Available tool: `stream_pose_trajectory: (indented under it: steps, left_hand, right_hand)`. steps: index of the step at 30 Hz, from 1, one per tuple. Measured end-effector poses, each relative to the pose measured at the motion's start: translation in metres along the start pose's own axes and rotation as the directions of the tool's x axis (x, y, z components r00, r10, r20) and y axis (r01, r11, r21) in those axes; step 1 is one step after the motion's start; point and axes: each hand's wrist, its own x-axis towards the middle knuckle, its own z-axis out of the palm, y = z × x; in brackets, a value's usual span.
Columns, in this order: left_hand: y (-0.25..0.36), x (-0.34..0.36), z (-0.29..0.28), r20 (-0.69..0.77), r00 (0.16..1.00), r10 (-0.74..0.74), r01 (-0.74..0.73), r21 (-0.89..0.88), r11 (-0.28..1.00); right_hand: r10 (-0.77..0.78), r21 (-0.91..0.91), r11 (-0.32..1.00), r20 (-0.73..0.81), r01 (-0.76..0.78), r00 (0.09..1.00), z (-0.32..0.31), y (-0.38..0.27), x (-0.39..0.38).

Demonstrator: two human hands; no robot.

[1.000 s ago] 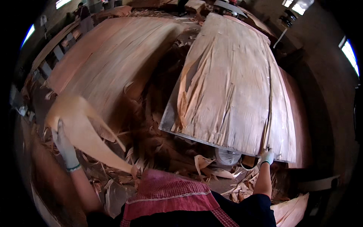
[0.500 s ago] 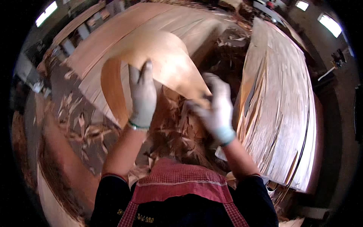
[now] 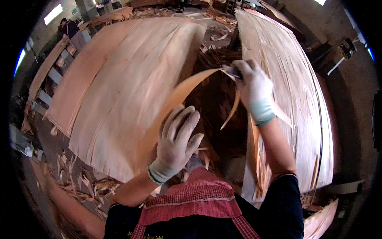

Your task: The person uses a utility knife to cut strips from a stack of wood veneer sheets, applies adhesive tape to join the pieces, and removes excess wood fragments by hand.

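Observation:
A thin, light-brown wood veneer strip (image 3: 186, 88) arches between my hands, blurred at its lower left. My left hand (image 3: 175, 139), in a pale work glove, is open beside the strip, fingers stretched and thumb apart. Whether its hidden side touches the veneer I cannot tell. My right hand (image 3: 254, 85), gloved too, is closed around a small dark tool (image 3: 233, 72) at the strip's upper end. The tool's kind is not clear. A narrow veneer sliver (image 3: 232, 110) hangs below that hand. Another pale sliver (image 3: 281, 115) shows by the right wrist.
A broad stack of veneer sheets (image 3: 127, 87) lies to the left, with a second stack (image 3: 304, 131) on the right. Between them is a dark gap with scraps. Veneer offcuts (image 3: 79, 179) litter the floor at lower left. Another person (image 3: 71, 28) is at the far left.
My right hand has moved up and right with the dark tool. My left hand has dropped lower and opened out. The veneer, a wide loop before, now stretches in a narrower arc.

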Motion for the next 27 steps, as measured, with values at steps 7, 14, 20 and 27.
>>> stream_pose_trajectory:
  steps: [7, 14, 20, 27]
  left_hand:
    - [-0.149, 0.027, 0.076, 0.197, 0.947, -0.255, 0.179, 0.339, 0.924]
    - [-0.179, 0.125, 0.170, 0.265, 0.941, -0.209, 0.255, -0.156, 0.954]
    - [-0.280, 0.240, 0.284, 0.075, 0.981, -0.179, 0.172, 0.091, 0.981]
    - [-0.400, 0.387, 0.390, 0.286, 0.954, -0.087, 0.172, -0.286, 0.943]
  right_hand:
    - [0.049, -0.099, 0.994, -0.024, -0.051, 0.999, 0.008, 0.082, 0.092]
    - [0.149, -0.338, 0.926, -0.085, -0.169, 0.985, 0.039, 0.144, 0.189]
    - [0.042, -0.450, 0.884, -0.198, -0.129, 0.979, 0.071, 0.180, 0.280]
    - [0.198, -0.589, 0.745, -0.252, -0.312, 0.947, 0.096, 0.255, 0.346]
